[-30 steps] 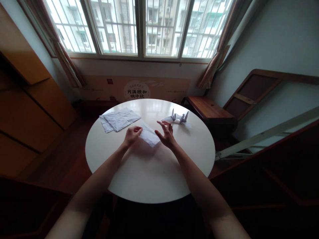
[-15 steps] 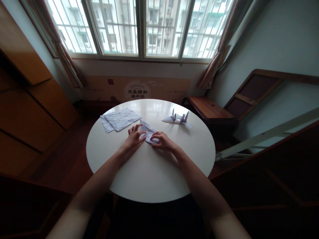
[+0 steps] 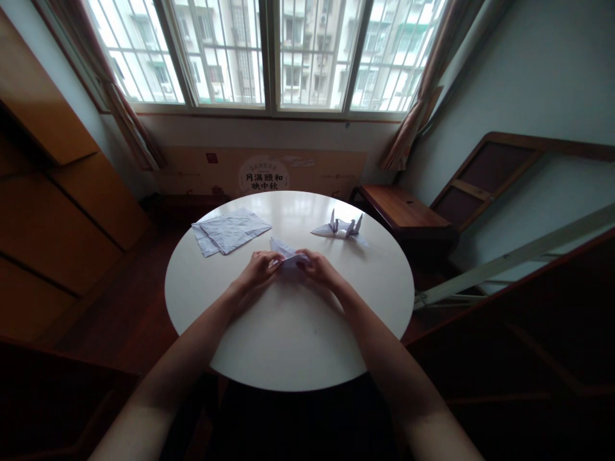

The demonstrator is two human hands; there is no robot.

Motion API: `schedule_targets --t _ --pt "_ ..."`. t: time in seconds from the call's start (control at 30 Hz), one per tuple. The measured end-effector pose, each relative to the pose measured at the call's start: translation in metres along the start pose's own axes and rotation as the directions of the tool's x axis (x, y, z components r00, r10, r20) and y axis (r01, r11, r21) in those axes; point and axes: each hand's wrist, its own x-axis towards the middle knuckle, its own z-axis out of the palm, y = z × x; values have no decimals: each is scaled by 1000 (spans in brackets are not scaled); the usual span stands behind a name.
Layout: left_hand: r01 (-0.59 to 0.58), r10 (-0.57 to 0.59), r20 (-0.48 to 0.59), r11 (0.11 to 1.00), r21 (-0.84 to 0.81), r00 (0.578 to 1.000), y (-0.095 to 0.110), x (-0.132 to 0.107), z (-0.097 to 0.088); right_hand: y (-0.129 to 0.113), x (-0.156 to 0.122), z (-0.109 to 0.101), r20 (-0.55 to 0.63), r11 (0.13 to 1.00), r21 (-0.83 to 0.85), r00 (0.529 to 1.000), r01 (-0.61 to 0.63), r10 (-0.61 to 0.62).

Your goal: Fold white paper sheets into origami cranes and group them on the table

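A small folded sheet of pale paper (image 3: 284, 251) lies near the middle of the round white table (image 3: 288, 333). My left hand (image 3: 257, 269) pinches its left edge with curled fingers. My right hand (image 3: 319, 267) pinches its right edge, fingers pressed together. Most of the sheet is hidden between the two hands; only its far corner shows.
A stack of flat paper sheets (image 3: 229, 229) lies at the table's far left. A finished paper crane (image 3: 342, 228) stands at the far right. A wooden bench (image 3: 403, 211) sits beyond the table on the right, wooden cabinets (image 3: 57, 205) on the left, and a window (image 3: 269, 51) ahead.
My right hand came down from the air onto the paper. Both hands have closed in on the sheet, which is now folded smaller and pinched between them.
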Motion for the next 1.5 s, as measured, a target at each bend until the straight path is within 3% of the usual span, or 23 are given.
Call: schedule_targets --t 0.1,0.17,0.27,0.4,0.53,0.63,0.7,0.87,1.1,1.23,1.4,1.5 --pt "3 -7 -55 997 -71 998 -2 0 3 3 1 1 -74 993 -43 991 -113 109" --pt "-12 6 -63 995 -96 998 -4 0 5 5 0 2 -131 987 -103 985 -125 111" --pt "-41 40 -16 999 -20 999 -4 -1 6 7 -1 4 -175 971 -200 980 -128 93" --pt "-28 24 29 993 111 999 0 -3 6 8 -1 5 -132 953 -255 982 -162 132" --pt "125 -114 -63 970 208 991 3 -3 5 5 0 3 -50 969 -215 992 -125 117" --pt "318 -294 -125 910 265 948 -1 -3 4 3 1 3 29 990 -130 998 -54 59" --pt "370 -349 -126 891 263 929 -6 -2 4 3 1 4 48 996 -90 998 -23 27" --pt "366 -351 -127 921 130 928 -13 -1 6 4 1 6 31 999 -47 999 -24 25" --pt "300 -306 48 948 102 951 -2 2 2 6 6 11 -80 988 58 986 -144 149" --pt "260 -267 62 960 106 962 -3 2 7 9 8 12 -105 977 58 972 -207 212" --pt "242 -248 64 966 88 967 -7 0 10 7 7 11 -71 979 -11 977 -204 202" --pt "235 -240 55 969 81 969 -7 0 10 7 7 12 -71 974 57 973 -217 221"
